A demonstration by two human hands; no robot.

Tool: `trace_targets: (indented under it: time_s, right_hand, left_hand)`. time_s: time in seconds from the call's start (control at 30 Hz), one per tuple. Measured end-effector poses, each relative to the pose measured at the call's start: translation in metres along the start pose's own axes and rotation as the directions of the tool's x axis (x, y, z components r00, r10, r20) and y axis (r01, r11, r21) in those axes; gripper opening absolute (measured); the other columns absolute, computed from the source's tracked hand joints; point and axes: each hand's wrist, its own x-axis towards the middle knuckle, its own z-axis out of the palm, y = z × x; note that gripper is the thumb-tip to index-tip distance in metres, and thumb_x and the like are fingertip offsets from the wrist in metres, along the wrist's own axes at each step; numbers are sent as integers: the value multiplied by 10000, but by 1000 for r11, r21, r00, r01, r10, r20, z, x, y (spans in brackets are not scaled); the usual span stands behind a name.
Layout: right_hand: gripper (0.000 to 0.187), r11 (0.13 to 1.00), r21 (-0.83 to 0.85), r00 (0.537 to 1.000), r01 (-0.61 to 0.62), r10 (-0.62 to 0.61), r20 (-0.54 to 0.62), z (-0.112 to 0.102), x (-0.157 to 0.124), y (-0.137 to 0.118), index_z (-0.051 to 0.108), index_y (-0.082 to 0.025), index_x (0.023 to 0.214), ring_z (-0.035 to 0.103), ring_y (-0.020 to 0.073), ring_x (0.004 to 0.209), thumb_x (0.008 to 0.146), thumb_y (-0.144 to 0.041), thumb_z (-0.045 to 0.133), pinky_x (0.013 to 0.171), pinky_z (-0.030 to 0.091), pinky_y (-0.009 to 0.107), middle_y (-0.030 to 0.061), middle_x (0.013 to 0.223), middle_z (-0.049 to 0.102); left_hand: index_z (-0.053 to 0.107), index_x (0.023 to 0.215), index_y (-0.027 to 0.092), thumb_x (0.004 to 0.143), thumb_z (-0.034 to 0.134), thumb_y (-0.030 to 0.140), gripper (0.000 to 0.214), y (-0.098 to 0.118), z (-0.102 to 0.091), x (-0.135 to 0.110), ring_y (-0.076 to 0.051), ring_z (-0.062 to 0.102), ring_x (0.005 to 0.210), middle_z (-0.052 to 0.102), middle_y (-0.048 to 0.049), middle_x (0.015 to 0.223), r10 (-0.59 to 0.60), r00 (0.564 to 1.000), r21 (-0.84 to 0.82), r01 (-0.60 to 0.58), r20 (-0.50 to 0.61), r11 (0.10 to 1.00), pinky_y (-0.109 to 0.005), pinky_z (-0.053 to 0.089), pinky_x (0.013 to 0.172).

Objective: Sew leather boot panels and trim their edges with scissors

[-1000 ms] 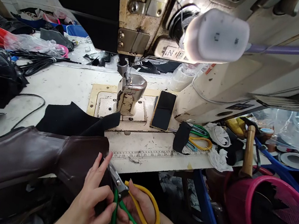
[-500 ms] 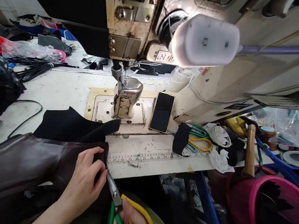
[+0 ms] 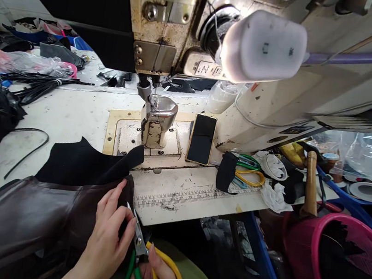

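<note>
My left hand (image 3: pixel 107 232) holds the dark brown leather piece (image 3: pixel 39 206) near its right end, fingers bent over the top. A black fabric part (image 3: pixel 81 161) shows along the leather's far edge and lies on the table. In my right hand (image 3: pixel 166 274) is a pair of scissors (image 3: pixel 138 240) with one yellow and one green handle. Their handles are spread, and a blade tip lies over the leather's right edge, just beside my left thumb. The leather hides the lower blade in part.
Beyond my hands stands a sewing machine post (image 3: pixel 157 121), with a lit lamp (image 3: pixel 264 48) above it. A phone (image 3: pixel 201 139) lies right of the post. Further right are more scissors (image 3: pixel 248 177), a wooden handle (image 3: pixel 311 184) and a pink basket (image 3: pixel 316 252).
The scissors have shifted slightly left and up, and a blade tip now shows on top of the leather. My left thumb has straightened somewhat, and the leather has moved slightly left.
</note>
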Motion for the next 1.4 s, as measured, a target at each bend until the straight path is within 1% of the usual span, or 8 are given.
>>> trace_targets:
  time_s: [0.17,0.37,0.53,0.73,0.93,1.13,1.27,1.4]
  right_hand:
    - [776,989,139,976,43,-71,205,-5,16,2,576,-138,575,355,81,260,674,-900,472,279,230,191,-12,405,463]
    - [746,971,225,958,87,-144,250,2,23,-1,603,-121,640,356,77,253,774,-837,441,253,253,192,-13,455,482]
    - [736,977,196,974,89,-126,190,13,27,-11,582,-132,594,351,80,247,748,-843,472,252,271,196,-22,417,452]
    - [731,988,154,1000,23,-19,-25,29,25,-33,550,-151,609,369,72,277,771,-851,416,279,338,196,-35,447,456]
    - [683,988,152,999,-18,14,30,34,18,-44,570,-148,650,405,73,296,762,-818,494,303,371,193,-32,491,493]
    - [782,985,165,999,-44,43,9,33,17,-52,548,-150,588,358,64,253,850,-828,260,277,364,189,-38,437,443]
    - [749,989,136,998,-56,50,46,32,14,-56,520,-158,577,319,52,237,836,-830,313,253,330,175,-50,414,425]
    - [684,993,-76,992,88,-94,-83,34,-8,-77,455,-184,579,237,34,229,785,-836,430,235,271,170,-91,406,358]
  left_hand:
    - [523,766,199,906,485,192,145,-2,-5,-1,-361,267,1388,181,-135,1609,-50,995,-84,58,88,995,-628,419,1000]
    - [550,763,200,941,441,276,222,-4,-15,1,-337,188,1451,94,-101,1637,-145,971,-201,184,191,962,-614,374,1053]
    - [566,753,203,948,428,334,272,-5,-21,1,-334,115,1485,67,-88,1640,-161,958,-299,230,238,926,-612,347,1074]
    - [594,700,207,909,481,327,266,-9,-28,-2,-330,108,1491,113,-84,1625,-112,956,-387,214,271,897,-604,339,1078]
    - [580,671,216,874,527,359,253,-14,-39,3,-338,145,1474,189,-98,1598,-113,944,-486,260,311,834,-615,296,1084]
    - [589,672,218,865,558,423,284,-17,-41,1,-322,143,1473,224,-105,1587,-85,944,-542,256,320,801,-607,272,1095]
    - [575,655,224,849,575,456,303,-20,-42,2,-321,182,1466,271,-112,1572,-80,942,-595,270,326,757,-610,261,1096]
    - [564,647,220,836,583,401,262,-26,-45,0,-321,200,1463,286,-117,1571,-71,946,-596,256,317,761,-576,305,1088]
